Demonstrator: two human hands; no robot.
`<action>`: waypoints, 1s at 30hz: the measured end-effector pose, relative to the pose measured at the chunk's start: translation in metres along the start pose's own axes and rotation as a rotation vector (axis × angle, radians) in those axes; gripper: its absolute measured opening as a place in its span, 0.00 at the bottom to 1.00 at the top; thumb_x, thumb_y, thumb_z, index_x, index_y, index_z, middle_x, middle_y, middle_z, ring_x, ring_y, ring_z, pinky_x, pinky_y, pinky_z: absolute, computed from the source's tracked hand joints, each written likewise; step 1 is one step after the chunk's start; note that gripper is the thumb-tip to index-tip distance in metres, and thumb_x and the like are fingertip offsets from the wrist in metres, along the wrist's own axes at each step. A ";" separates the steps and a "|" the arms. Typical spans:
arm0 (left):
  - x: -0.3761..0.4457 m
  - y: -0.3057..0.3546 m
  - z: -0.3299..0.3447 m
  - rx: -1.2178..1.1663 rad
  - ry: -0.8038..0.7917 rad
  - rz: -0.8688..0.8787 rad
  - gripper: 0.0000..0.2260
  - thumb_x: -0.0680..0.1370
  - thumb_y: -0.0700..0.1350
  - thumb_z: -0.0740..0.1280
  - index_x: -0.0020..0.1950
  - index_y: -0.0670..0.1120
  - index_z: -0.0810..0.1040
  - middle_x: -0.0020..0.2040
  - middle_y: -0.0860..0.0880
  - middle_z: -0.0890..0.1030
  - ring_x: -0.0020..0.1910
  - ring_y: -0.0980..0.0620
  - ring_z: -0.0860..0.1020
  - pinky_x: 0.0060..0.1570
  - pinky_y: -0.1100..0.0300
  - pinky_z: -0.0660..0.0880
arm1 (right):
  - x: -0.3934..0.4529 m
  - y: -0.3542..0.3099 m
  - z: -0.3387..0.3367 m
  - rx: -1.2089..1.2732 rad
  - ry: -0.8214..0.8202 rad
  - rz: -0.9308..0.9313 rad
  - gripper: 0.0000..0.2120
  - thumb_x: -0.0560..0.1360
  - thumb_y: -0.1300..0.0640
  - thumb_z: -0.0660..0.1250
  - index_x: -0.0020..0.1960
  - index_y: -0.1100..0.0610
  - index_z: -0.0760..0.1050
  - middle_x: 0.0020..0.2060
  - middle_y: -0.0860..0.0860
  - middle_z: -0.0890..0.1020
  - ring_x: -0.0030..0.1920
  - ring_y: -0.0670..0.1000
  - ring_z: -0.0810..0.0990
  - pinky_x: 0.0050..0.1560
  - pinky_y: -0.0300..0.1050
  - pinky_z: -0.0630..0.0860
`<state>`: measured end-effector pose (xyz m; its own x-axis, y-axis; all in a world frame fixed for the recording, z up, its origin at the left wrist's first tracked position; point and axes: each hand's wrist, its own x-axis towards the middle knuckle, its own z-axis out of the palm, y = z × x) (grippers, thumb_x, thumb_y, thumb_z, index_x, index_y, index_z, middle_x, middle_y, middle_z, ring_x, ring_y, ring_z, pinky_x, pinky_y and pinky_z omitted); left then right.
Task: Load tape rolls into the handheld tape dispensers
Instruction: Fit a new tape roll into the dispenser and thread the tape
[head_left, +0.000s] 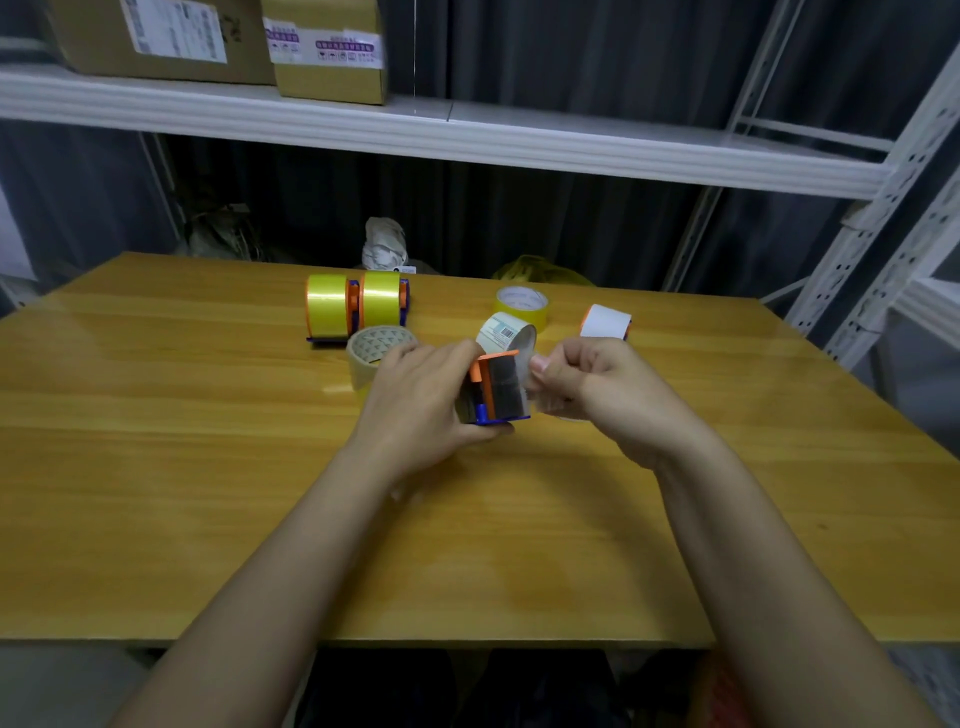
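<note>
Two yellow-taped dispensers are already loaded; a third dispenser is gripped by the left hand, while clear tape, seemingly, is pinched by the right hand; loose rolls remain.

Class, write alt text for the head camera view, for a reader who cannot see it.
Over a wooden table, the left hand grips an orange-and-blue tape dispenser while the right hand pinches clear tape at its side. Behind them sit two loaded dispensers with yellow tape, three loose rolls and a white-roll dispenser.
</note>
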<state>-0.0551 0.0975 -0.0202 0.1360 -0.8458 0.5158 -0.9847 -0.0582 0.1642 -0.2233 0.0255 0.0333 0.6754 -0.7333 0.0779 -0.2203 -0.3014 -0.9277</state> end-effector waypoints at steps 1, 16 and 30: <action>0.000 0.000 0.000 0.002 0.003 0.006 0.26 0.66 0.66 0.68 0.55 0.51 0.70 0.49 0.54 0.79 0.51 0.52 0.77 0.64 0.52 0.63 | -0.001 0.000 0.000 0.019 -0.007 0.012 0.12 0.80 0.57 0.64 0.38 0.59 0.72 0.31 0.45 0.80 0.33 0.40 0.79 0.43 0.38 0.78; 0.000 -0.006 -0.002 -0.023 0.009 0.040 0.26 0.66 0.66 0.66 0.56 0.51 0.72 0.47 0.55 0.80 0.51 0.52 0.79 0.73 0.44 0.47 | -0.003 0.016 -0.006 0.423 -0.107 0.151 0.08 0.79 0.59 0.63 0.45 0.63 0.76 0.34 0.54 0.81 0.49 0.55 0.82 0.53 0.50 0.80; 0.009 -0.014 0.004 0.011 0.011 0.034 0.36 0.63 0.75 0.61 0.61 0.50 0.73 0.49 0.52 0.74 0.49 0.51 0.72 0.47 0.56 0.69 | 0.008 0.018 -0.004 0.113 0.186 0.056 0.13 0.76 0.55 0.69 0.46 0.66 0.81 0.44 0.61 0.84 0.45 0.52 0.81 0.54 0.54 0.79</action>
<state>-0.0407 0.0887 -0.0212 0.1040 -0.8415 0.5301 -0.9899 -0.0357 0.1374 -0.2250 0.0114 0.0184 0.5209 -0.8498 0.0811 -0.1668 -0.1945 -0.9666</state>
